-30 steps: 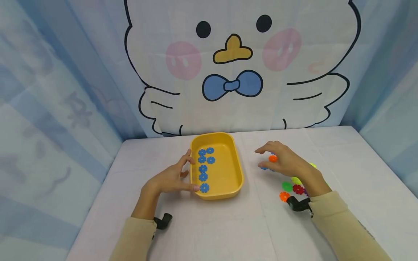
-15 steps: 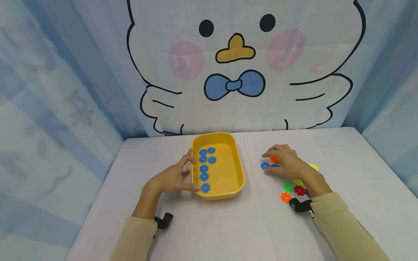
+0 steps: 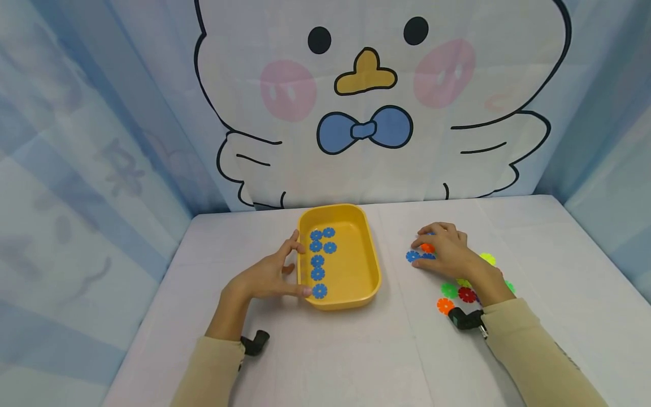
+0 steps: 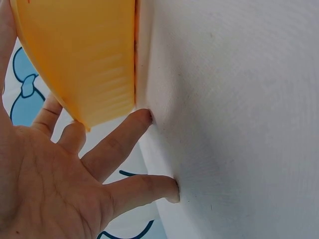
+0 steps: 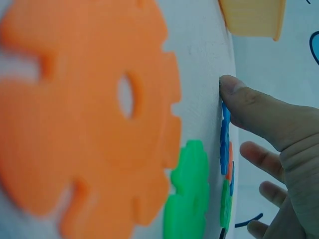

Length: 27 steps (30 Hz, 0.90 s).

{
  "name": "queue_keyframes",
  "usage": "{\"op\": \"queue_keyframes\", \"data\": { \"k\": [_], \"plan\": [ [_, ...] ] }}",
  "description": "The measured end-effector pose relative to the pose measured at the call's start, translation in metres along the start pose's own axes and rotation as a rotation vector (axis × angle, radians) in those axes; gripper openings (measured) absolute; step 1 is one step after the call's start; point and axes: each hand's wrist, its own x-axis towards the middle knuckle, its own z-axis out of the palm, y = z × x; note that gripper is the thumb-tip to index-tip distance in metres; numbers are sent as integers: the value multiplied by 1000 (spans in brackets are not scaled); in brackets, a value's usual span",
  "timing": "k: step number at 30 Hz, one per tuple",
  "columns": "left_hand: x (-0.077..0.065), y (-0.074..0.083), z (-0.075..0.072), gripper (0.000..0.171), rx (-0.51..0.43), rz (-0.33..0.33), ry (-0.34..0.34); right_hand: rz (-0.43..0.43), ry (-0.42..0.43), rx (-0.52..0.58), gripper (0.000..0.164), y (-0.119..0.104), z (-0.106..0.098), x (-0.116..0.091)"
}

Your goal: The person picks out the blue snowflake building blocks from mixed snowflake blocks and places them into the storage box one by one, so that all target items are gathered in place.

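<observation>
In the head view my left hand (image 3: pixel 267 277) holds the left side of a yellow tray (image 3: pixel 375 277), thumb and index finger hooked over its rim. Two of its other fingers touch the cloth, seen in the left wrist view. Blue flower-shaped plastic discs (image 3: pixel 319 291) lie in the tray's left half. My right hand (image 3: pixel 450 254) is over loose discs on the table, its thumb tip at a blue disc (image 5: pixel 225 139). Its fingers are bent loosely and apart from the thumb. Another blue disc (image 3: pixel 412 256) and an orange disc (image 3: pixel 427 248) show beside its fingers.
Nearer the right forearm lie green (image 3: pixel 449 290), dark red (image 3: pixel 466 294) and orange discs (image 3: pixel 445 306), with a yellow disc (image 3: pixel 487 259) beyond the wrist; the arm hides some. White cloth covers the table (image 3: pixel 351 362). A printed curtain (image 3: pixel 366 169) stands behind.
My right hand has shifted slightly to the right and its fingertips have drawn nearer the thumb, uncovering blue discs on its left. The left hand and tray stay in place.
</observation>
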Motion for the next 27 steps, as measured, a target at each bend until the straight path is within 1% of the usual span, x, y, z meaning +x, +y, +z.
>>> {"op": "queue_keyframes", "data": {
  "k": [6, 9, 19, 24, 27],
  "plan": [
    [-1, 0, -1, 87, -6, 6, 0, 10, -25, 43, 24, -1, 1, 1],
    [-1, 0, 0, 88, -8, 6, -2, 20, -35, 55, 21, -1, 2, 2],
    [-1, 1, 0, 88, -11, -9, -2, 12, -46, 121, 27, -4, 2, 2],
    [0, 0, 1, 87, -4, -15, 2, -26, -42, 127, 29, -4, 2, -1],
    [0, 1, 1, 88, -5, -15, -1, -83, -30, 116, 29, -3, 3, -1]
  ]
}}
